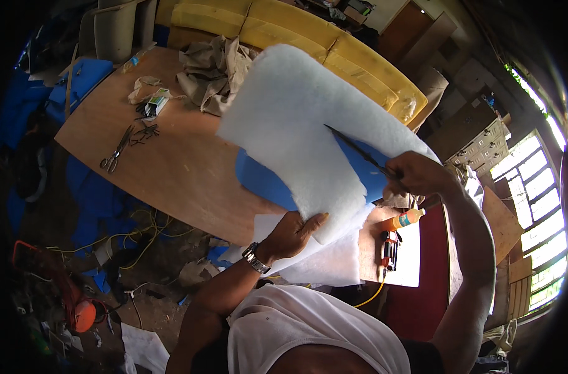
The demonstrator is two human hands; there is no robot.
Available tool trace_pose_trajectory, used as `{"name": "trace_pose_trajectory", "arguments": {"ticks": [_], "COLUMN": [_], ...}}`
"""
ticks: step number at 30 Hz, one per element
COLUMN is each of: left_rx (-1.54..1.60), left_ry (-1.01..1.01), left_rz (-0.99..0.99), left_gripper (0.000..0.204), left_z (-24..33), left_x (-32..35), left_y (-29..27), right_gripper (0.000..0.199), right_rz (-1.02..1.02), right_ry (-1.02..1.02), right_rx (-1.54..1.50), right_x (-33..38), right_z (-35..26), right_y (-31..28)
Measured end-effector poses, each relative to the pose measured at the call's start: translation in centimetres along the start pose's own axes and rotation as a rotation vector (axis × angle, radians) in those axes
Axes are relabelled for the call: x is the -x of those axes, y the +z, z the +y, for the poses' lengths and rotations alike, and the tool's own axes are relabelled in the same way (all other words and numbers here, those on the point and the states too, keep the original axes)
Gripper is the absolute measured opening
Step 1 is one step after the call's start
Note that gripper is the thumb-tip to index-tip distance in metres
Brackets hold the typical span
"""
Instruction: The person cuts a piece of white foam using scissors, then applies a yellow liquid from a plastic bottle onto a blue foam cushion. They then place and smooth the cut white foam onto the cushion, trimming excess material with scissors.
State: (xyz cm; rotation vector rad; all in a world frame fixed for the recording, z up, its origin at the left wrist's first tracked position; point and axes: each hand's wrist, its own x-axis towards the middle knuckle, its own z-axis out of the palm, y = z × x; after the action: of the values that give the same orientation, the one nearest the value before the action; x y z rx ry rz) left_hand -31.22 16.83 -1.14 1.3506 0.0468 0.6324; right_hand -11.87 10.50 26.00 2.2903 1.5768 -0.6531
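Observation:
A large sheet of white batting (278, 112) spreads over the table, with a long cut running into it from the right. At the cut, my right hand (415, 173) grips the handles of dark-bladed scissors (357, 147), whose tips lie against the batting at the inner end of the cut. My left hand (291, 238) pinches the near edge of the batting, thumb on top and the other fingers mostly hidden beneath it. Blue foam (256, 179) shows under the batting, on its left side and through the cut.
On the wooden tabletop (190, 165) lie another pair of scissors (116, 153), small black strips and crumpled beige fabric (215, 71). A yellow cushioned sofa (290, 40) stands behind. To the right are an orange bottle (403, 219) and a corded orange-black tool (390, 250). Yellow cable (153, 230) crosses the floor.

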Motion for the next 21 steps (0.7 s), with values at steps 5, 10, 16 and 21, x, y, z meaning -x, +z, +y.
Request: {"name": "trace_pose_trajectory", "arguments": {"ticks": [5,10,16,21], "left_rx": [-0.101,-0.16,-0.116,-0.117], "left_ry": [0.107,0.082,-0.006,0.034], "left_rz": [0.019,0.037,0.044,0.091], "left_gripper": [0.048,0.046,0.048,0.046], "left_z": [-0.5,-0.3,0.1,-0.2], "left_x": [0.8,1.8,4.2,5.3], "left_y": [-1.1,-2.1,-3.0,-4.0], "right_gripper": [0.035,0.03,0.043,0.076], "right_rz": [-0.025,0.072,-0.049,-0.002], "right_ry": [-0.05,-0.017,0.001,-0.078], "right_rx": [0.027,-0.111,0.027,0.066], "right_x": [-1.5,-2.8,-3.4,-4.9], "right_z": [-1.3,-3.7,-5.5,-5.7], "right_y": [-0.1,-0.7,-1.0,-1.1]}}
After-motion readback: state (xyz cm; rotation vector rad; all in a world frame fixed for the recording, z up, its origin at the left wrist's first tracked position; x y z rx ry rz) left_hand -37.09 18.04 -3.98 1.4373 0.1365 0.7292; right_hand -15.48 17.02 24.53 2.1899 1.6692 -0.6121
